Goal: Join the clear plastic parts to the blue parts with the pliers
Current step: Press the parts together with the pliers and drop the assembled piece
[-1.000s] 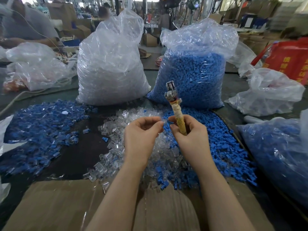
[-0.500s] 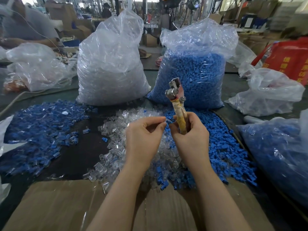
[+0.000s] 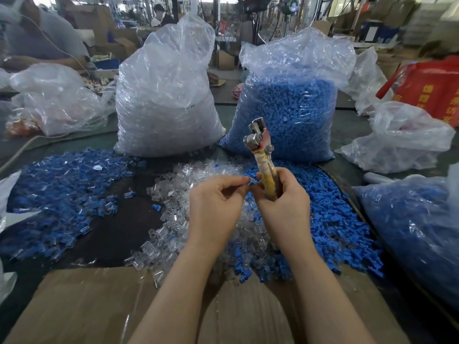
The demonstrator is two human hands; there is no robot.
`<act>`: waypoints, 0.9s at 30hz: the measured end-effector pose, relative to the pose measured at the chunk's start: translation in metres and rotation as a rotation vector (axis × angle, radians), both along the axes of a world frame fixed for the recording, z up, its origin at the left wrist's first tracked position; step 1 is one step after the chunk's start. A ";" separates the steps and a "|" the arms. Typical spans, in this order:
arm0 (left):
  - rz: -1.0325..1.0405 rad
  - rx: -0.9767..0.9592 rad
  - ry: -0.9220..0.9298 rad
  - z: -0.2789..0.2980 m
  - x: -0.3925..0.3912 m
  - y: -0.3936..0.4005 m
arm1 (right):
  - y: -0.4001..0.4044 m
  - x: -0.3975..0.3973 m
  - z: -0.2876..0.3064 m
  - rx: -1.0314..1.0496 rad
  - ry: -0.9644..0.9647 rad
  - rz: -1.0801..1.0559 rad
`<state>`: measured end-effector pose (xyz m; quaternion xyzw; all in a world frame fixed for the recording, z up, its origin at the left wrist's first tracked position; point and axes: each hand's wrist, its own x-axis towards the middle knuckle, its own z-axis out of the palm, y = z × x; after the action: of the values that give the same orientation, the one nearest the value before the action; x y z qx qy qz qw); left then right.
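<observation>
A heap of joined blue-and-clear pieces [image 3: 62,194] lies at the bench's left. At centre, the left hand [image 3: 213,207] pinches a small blue part [image 3: 252,181] over the loose clear plastic parts [image 3: 171,219]. The right hand [image 3: 283,202] grips upright pliers [image 3: 263,165], tape-wrapped yellowish handles, metal head topmost, above scattered blue parts [image 3: 330,219].

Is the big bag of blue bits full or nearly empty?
Nearly full. The blue parts bag bulges with blue pieces almost to its crumpled top, standing upright beside the clear parts bag.
</observation>
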<state>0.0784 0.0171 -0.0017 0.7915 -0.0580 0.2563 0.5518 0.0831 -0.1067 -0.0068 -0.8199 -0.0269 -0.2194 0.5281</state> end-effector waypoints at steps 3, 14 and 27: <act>-0.027 -0.189 0.114 0.001 0.001 -0.001 | 0.001 0.000 0.000 0.100 -0.008 0.055; -0.111 -0.786 0.310 0.005 0.001 0.005 | 0.000 0.001 -0.004 0.199 -0.021 0.050; -0.031 -0.414 0.197 0.005 0.000 -0.010 | 0.004 0.001 -0.004 0.136 -0.070 0.080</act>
<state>0.0787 0.0071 0.0029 0.6816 0.0379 0.1758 0.7092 0.0840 -0.1031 -0.0104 -0.7721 -0.0629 -0.2280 0.5898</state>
